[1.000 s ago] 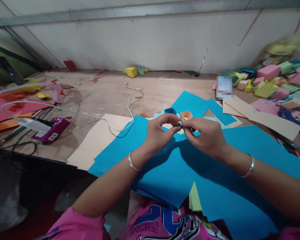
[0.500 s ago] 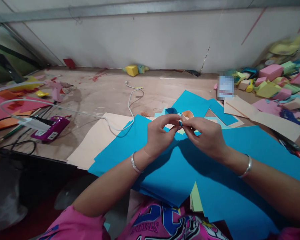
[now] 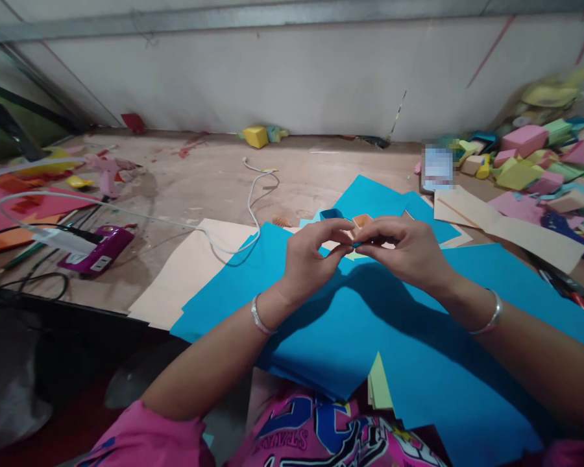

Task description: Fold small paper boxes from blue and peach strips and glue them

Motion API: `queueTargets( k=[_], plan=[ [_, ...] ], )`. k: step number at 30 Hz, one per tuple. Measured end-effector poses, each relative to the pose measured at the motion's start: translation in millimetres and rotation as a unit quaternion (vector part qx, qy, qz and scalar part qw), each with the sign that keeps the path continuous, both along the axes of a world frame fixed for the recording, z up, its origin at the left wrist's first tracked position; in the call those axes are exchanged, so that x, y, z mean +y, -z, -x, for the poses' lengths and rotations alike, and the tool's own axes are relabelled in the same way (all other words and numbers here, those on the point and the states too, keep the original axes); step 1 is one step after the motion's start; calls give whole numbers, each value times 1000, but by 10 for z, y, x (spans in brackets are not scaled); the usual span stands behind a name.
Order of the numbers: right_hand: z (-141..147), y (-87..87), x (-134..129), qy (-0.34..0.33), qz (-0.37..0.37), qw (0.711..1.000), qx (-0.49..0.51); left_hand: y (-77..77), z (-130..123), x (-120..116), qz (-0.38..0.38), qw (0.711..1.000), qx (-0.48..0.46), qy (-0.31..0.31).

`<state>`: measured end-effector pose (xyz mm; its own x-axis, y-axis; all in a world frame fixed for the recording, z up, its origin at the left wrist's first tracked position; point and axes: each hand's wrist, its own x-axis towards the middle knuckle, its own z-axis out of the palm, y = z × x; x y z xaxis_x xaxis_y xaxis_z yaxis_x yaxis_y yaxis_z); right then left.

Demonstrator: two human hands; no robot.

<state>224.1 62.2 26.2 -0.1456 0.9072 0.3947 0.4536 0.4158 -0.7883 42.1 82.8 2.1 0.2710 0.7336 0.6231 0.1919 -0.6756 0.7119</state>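
Note:
My left hand [image 3: 313, 254] and my right hand [image 3: 403, 250] meet fingertip to fingertip above blue paper sheets [image 3: 316, 337]. Between the pinched fingers is a small piece of blue paper [image 3: 355, 245], mostly covered by them. Both hands are closed on it. Just behind the fingers stand a small blue paper box [image 3: 330, 214] and a peach paper box [image 3: 363, 221], the latter partly hidden by my right hand. A few light green paper pieces [image 3: 379, 383] stick out at the near edge, by my shirt.
Peach sheets [image 3: 175, 279] lie on the left under a white cable [image 3: 251, 214]. A pink glue gun [image 3: 108, 174] and a purple power strip [image 3: 97, 251] are further left. A phone [image 3: 438, 167] and a pile of paper shapes [image 3: 525, 139] sit at right, with pliers-like tools [image 3: 571, 292] nearer.
My right hand's fingers have shifted slightly and its wrist has moved a little right and outward. The left hand stays almost in place; the small blue piece is still between the fingertips.

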Motion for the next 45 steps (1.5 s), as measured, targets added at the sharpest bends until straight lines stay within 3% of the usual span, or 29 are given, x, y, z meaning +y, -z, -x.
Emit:
queueTargets(
  k=[6, 10, 17, 23, 25, 28, 30, 33, 38, 40, 45],
  plan=[
    [-22, 30, 37, -22, 93, 990, 100, 20, 11, 7, -21, 999, 39, -15],
    [-9, 15, 27, -17, 124, 985, 123, -2, 20, 13, -4, 999, 44, 15],
    [-17, 15, 34, -38, 103, 990, 86, -30, 12, 53, 115, 992, -25, 42],
    [-2, 34, 11, -19, 34, 999, 6, -28, -19, 26, 136, 988, -39, 66],
    [2, 52, 23, -28, 60, 997, 37, -41, -16, 31, 139, 987, -43, 65],
    [-14, 98, 90, -60, 128, 977, 161, -65, 26, 81, 171, 981, -64, 65],
    [-34, 136, 147, -71, 158, 953, 250, -66, 66, 132, 224, 966, -99, 89],
    [-49, 189, 195, -77, 189, 931, 302, -37, 109, 199, 339, 915, -166, 145],
    [-33, 227, 174, -95, 180, 940, 274, -7, 108, 222, 516, 800, -201, 231],
    [-26, 219, 156, -99, 154, 951, 248, -11, 100, 211, 533, 787, -210, 229],
    [-3, 173, 101, -69, 128, 971, 191, 6, 89, 183, 526, 795, -196, 230]
  ],
)
